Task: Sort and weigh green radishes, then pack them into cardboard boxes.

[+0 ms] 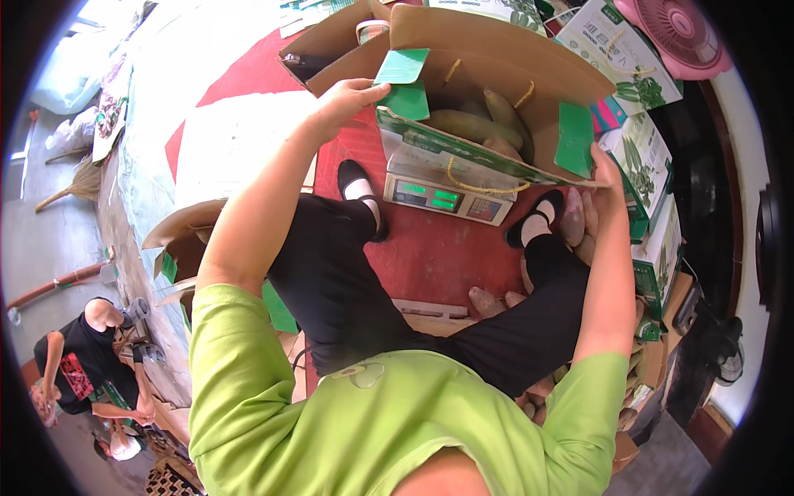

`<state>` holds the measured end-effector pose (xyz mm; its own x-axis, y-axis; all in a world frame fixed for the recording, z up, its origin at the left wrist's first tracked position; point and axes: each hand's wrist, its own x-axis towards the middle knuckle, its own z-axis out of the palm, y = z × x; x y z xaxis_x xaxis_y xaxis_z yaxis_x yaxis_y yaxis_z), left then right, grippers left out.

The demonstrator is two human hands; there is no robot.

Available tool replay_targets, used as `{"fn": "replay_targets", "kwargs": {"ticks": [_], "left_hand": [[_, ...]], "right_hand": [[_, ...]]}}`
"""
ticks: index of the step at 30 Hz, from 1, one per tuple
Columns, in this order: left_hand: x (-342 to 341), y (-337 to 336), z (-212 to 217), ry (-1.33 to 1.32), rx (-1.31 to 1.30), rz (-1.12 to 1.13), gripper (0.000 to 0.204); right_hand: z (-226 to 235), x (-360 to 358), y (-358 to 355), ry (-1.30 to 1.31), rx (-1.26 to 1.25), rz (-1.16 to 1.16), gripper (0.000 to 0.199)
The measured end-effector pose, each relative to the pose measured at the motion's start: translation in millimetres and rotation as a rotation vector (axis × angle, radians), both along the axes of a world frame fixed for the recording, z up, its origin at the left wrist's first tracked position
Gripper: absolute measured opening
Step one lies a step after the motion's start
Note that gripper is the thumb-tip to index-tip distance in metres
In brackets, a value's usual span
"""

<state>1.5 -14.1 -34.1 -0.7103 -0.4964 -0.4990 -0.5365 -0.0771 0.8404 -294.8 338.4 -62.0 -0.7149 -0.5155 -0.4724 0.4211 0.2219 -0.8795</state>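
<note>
Overhead, both arms are stretched forward from a green-shirted torso toward an open cardboard box [496,78] that sits on a digital scale [447,194]. The left hand [347,99] is curled over the box's near left corner, fingers closed on the edge beside a green flap [403,78]. The right hand [604,169] is clamped on the lower right corner, just below the other green flap [575,139]. The box's long axis is seen running from upper left to lower right, its opening turned up, with long pale green-brown roots [475,126] lying roughly along that axis inside. The scale rests on a red mat [430,248] between two black shoes. Printed green-and-white cartons [653,165] are stacked close against the box's right side, so little room is left there; more open mat is seen to the left and toward the legs
</note>
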Motion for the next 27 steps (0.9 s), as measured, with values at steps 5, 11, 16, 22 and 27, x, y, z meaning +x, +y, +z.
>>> {"fn": "replay_targets", "kwargs": {"ticks": [5, 11, 16, 22, 27], "left_hand": [[-7, -5, -11, 0.11, 0.034, -0.004, 0.05], [-4, -10, -19, 0.046, 0.032, -0.054, 0.043], [-4, -7, 6, 0.0, 0.094, -0.058, 0.048], [5, -20, 27, -0.17, -0.076, 0.036, 0.051], [11, -27, 17, -0.09, -0.196, 0.083, 0.053]], "right_hand": [[-6, -11, 2, -0.019, -0.012, -0.02, 0.041], [-13, -11, 0, -0.006, -0.085, 0.066, 0.039], [-28, -32, 19, -0.028, -0.026, 0.013, 0.036], [-18, -32, 24, -0.096, 0.032, -0.005, 0.039], [-12, -23, 19, -0.066, 0.067, -0.044, 0.041]]}}
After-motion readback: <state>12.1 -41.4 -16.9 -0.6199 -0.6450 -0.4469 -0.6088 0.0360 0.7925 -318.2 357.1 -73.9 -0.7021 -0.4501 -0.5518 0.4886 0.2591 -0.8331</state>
